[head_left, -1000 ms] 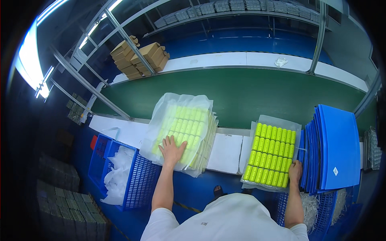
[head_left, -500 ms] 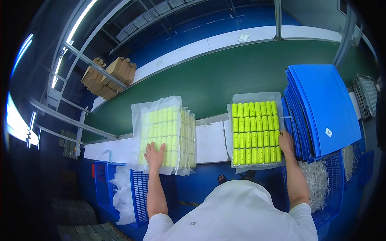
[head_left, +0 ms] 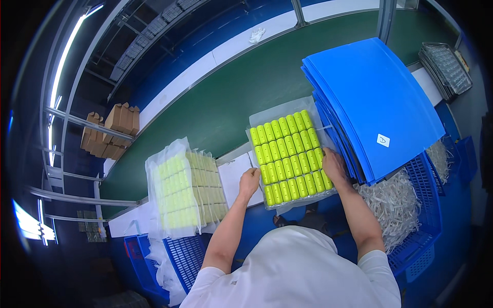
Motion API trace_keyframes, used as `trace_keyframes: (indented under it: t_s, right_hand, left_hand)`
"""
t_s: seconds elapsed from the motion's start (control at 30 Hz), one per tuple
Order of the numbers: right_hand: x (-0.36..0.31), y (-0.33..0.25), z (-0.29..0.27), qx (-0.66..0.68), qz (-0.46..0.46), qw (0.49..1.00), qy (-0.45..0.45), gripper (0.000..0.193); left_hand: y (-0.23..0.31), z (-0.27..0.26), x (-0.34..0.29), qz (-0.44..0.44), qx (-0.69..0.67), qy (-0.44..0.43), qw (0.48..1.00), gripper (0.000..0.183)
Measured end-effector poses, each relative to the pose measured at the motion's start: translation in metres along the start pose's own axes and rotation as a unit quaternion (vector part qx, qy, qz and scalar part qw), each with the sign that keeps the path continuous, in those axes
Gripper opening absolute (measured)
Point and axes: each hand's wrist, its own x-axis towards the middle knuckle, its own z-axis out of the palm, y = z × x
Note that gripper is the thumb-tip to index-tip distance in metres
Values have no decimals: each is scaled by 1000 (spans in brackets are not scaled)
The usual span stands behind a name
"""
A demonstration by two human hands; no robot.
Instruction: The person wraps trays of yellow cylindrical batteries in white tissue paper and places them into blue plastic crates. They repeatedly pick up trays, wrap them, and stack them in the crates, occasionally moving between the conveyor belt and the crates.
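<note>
A stack of clear plastic trays [head_left: 306,198] holds rows of bright yellow-green cylindrical pieces [head_left: 284,150], with a translucent white sheet [head_left: 261,119] showing past its far edge. My left hand [head_left: 249,183] is closed at the stack's left edge, thumb and fingers against the tray rim. At the right edge, my right hand [head_left: 334,167] curls its fingers around the tray's side; some fingertips are hidden. Farther left stands a second stack [head_left: 179,192] of similar pieces, layered with white translucent sheets and covered by one on top.
Blue plastic sheets [head_left: 372,102] are piled close to my right hand. Blue crates hold paper-like strips [head_left: 393,210] at right and white sheets [head_left: 167,267] at left. A green conveyor belt [head_left: 221,113] runs behind the white ledge. Cardboard boxes [head_left: 120,120] and clear trays [head_left: 447,69] stand farther off.
My left hand has left the covered stack and come right to the near tray stack's left edge. My right hand stays at its right edge. The whole view has turned.
</note>
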Motion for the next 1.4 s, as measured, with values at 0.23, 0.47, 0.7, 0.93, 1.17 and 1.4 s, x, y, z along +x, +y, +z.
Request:
trace_keyframes:
  t_s: [0.23, 0.47, 0.7, 0.93, 1.17, 1.4]
  right_hand:
    - [3, 0, 4, -21, 15, 1000, 9, 25]
    - [-7, -24, -17, 22, -2, 999, 38, 28]
    - [-12, -53, -26, -11, -81, 991, 106, 23]
    - [-19, -65, -38, -1, -84, 991, 103, 23]
    - [-13, -66, -41, 22, -62, 991, 116, 23]
    - [-13, -38, -19, 31, 13, 996, 79, 24]
  left_hand:
    - [18, 6, 0, -98, -270, -39, 957, 39]
    - [5, 17, 3, -122, -343, -57, 930, 34]
    - [17, 13, -1, -132, -357, -69, 922, 40]
    - [18, 14, 1, -151, -355, -56, 921, 40]
    - [26, 12, -7, -143, -377, -33, 915, 40]
    - [29, 14, -8, -25, -268, 96, 958, 50]
